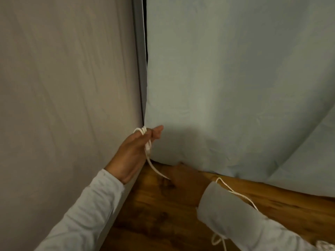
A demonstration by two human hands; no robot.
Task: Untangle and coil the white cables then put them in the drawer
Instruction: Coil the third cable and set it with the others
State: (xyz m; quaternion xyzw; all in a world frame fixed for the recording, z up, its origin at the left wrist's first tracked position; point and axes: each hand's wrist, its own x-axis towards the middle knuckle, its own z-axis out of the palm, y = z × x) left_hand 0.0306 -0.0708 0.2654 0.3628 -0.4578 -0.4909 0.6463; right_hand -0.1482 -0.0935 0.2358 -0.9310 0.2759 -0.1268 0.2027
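Observation:
A white cable (149,156) is looped several times round the fingers of my left hand (135,151), which is raised against the edge of the pale blue cloth. From there a strand runs down to my right hand (183,175), which lies low in shadow on the wooden surface at the cloth's hem and pinches the strand at its fingertips. More of the white cable trails over my right sleeve (239,195), and a loose loop (216,240) hangs below the forearm. No drawer is in view.
A pale blue cloth (235,87) hangs on the right, a grey-beige cloth (63,87) on the left, with a grey metal post (140,51) between them. A brown wooden surface (159,211) lies below the hands.

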